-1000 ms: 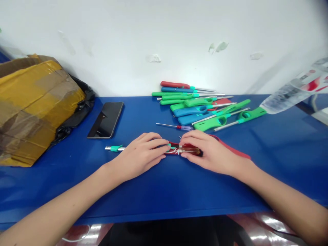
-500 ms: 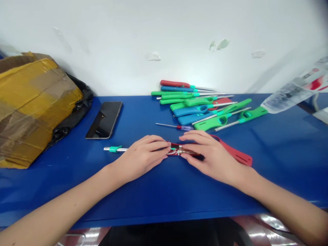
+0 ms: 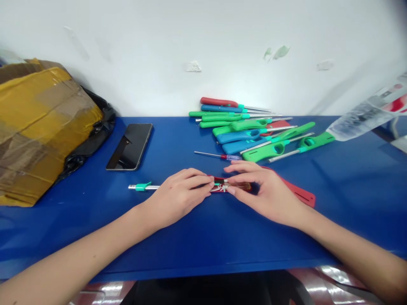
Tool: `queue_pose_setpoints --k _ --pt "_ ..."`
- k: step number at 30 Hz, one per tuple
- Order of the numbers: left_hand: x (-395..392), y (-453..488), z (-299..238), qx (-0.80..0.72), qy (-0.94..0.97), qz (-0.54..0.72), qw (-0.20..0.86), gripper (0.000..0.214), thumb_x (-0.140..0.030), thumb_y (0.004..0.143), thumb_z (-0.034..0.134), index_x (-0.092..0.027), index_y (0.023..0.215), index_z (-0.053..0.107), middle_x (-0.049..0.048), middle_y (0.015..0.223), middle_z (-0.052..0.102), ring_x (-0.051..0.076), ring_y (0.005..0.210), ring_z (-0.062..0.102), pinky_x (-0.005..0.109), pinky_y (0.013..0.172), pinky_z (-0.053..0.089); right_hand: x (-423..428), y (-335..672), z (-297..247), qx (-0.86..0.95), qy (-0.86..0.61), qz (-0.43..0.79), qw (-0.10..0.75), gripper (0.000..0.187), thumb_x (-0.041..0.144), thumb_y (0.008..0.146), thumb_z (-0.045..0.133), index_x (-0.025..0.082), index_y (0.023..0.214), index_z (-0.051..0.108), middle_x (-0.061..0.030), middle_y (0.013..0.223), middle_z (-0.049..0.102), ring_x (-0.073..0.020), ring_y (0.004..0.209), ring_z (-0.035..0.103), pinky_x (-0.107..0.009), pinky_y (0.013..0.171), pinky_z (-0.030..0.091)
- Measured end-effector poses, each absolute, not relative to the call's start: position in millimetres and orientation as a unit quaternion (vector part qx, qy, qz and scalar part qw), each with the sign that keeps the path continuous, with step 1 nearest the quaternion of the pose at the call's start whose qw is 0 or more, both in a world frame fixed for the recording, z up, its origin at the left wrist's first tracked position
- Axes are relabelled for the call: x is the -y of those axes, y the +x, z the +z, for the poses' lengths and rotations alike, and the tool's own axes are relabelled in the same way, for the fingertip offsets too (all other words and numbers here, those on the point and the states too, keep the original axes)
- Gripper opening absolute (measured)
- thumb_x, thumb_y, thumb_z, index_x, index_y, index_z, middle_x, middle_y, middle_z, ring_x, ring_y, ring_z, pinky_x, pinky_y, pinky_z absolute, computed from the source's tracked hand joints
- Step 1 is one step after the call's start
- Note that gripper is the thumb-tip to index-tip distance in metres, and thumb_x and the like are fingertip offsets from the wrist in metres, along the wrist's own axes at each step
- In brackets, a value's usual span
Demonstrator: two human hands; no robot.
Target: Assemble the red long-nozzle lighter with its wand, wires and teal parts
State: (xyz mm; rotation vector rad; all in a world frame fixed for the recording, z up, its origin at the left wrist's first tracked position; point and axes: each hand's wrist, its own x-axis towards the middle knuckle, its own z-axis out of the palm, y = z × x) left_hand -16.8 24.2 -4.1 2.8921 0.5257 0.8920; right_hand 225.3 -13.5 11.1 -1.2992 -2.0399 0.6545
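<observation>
**A red utility lighter (image 3: 299, 196) held mid-table, the others heaped beyond**

The left hand (image 3: 178, 197) lies closed over the lighter's middle, and the right hand (image 3: 263, 195) pinches narrowly at an amber see-through section (image 3: 240, 186) wound with white thread. A green-collared metal nozzle (image 3: 141, 187) pokes out beyond the left hand. Farther along the blue tabletop (image 3: 63, 237), a small screwdriver (image 3: 219, 156) lies apart, then a loose pile of red, blue and green utility lighters (image 3: 251, 135), none in either hand. A phone (image 3: 129, 147) and a taped cardboard box (image 3: 38, 127) sit to the left.
</observation>
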Motion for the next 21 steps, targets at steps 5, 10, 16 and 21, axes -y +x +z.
queue_pose_setpoints --k 5,10,16,21 --pt "-23 -15 -6 -0.177 0.939 0.292 0.027 0.017 -0.015 0.095 0.059 -0.013 0.107 0.070 0.0088 0.107 0.074 0.022 0.099 0.068 0.038 0.083 0.063 9 227 7 0.772 -0.483 0.248 0.329 0.008 0.025 0.083 0.070 0.025 0.080 0.077 -0.0068 0.107 0.073 -0.0267 0.113 0.065 -0.043 0.091 0.058" --pt "-22 -14 -6 -0.177 0.938 0.297 0.020 0.016 -0.015 0.095 0.058 -0.012 0.106 0.070 0.0090 0.105 0.075 0.022 0.100 0.068 0.038 0.083 0.063 5 228 4 0.780 -0.475 0.231 0.335 0.007 0.023 0.082 0.070 0.024 0.080 0.076 -0.0065 0.105 0.074 -0.0263 0.110 0.066 -0.044 0.093 0.057" --pt "-21 -14 -5 -0.181 0.937 0.297 0.017 0.015 -0.015 0.095 0.059 -0.012 0.104 0.070 0.0091 0.105 0.075 0.022 0.099 0.068 0.037 0.082 0.063 5 228 2 0.776 -0.463 0.246 0.351 0.005 0.024 0.082 0.071 0.023 0.081 0.077 -0.0068 0.105 0.074 -0.0252 0.111 0.065 -0.042 0.093 0.057" --pt "-21 -13 -7 -0.181 0.938 0.294 0.008 0.015 -0.015 0.094 0.060 -0.012 0.104 0.071 0.0088 0.105 0.075 0.023 0.101 0.067 0.038 0.082 0.063 6 226 -2 0.775 -0.447 0.245 0.373 0.006 0.023 0.082 0.072 0.024 0.078 0.077 -0.0063 0.101 0.075 -0.0246 0.107 0.067 -0.041 0.090 0.058"
